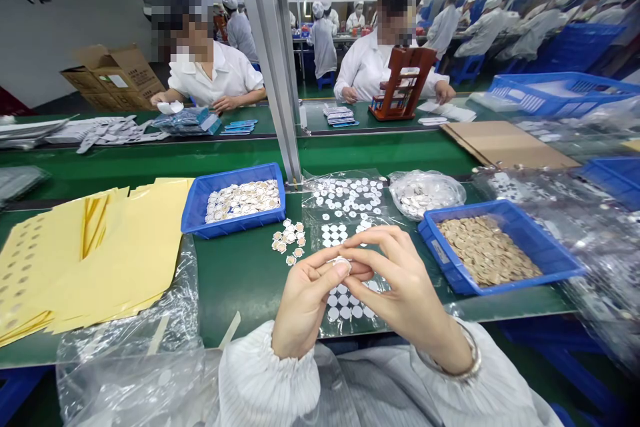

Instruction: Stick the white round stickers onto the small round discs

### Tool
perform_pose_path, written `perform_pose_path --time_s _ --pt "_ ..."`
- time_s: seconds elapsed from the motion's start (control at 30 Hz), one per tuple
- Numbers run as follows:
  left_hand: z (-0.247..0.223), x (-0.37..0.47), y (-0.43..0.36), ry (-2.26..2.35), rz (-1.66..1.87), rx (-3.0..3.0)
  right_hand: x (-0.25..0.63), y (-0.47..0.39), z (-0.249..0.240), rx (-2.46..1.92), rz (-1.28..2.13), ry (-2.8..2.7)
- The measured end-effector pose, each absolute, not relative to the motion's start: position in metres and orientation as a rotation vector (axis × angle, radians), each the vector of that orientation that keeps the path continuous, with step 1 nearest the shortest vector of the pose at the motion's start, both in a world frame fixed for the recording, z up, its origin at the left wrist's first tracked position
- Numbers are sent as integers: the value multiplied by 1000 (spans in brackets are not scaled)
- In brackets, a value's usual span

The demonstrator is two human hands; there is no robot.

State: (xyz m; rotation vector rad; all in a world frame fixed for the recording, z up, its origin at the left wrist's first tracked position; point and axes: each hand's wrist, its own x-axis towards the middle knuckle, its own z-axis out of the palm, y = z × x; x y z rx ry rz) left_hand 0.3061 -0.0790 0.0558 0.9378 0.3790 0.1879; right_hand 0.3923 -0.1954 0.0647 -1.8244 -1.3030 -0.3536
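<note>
My left hand [311, 293] and my right hand [395, 273] meet over the near middle of the table. Between their fingertips is a small white disc [342, 261], pinched under my left thumb, with my right fingers against it. Below and behind the hands, white round pieces [345, 312] lie in rows on a clear plastic sheet [311, 213]. Loose white-rimmed discs [290, 235] form a small group left of the sheet. Farther left, a blue tray [195, 217] holds many similar discs. Right of my hands stands another blue tray [555, 270], full of tan wooden discs [487, 250].
Yellow sheets [135, 240] cover the left side, above crumpled clear plastic [145, 373]. A bag of white pieces [427, 193] sits behind the right tray. A metal post [273, 67] rises mid-table. Two people work across the green conveyor [225, 157], near a brown wooden rack [403, 83].
</note>
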Motion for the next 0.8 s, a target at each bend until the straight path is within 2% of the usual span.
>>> perform_pose_path --time_s 0.67,0.8 --pt "56 311 -80 489 188 967 400 -194 56 -1809 -347 -1261" --pt "42 320 -75 517 150 995 408 -196 52 -1890 -421 -1257"
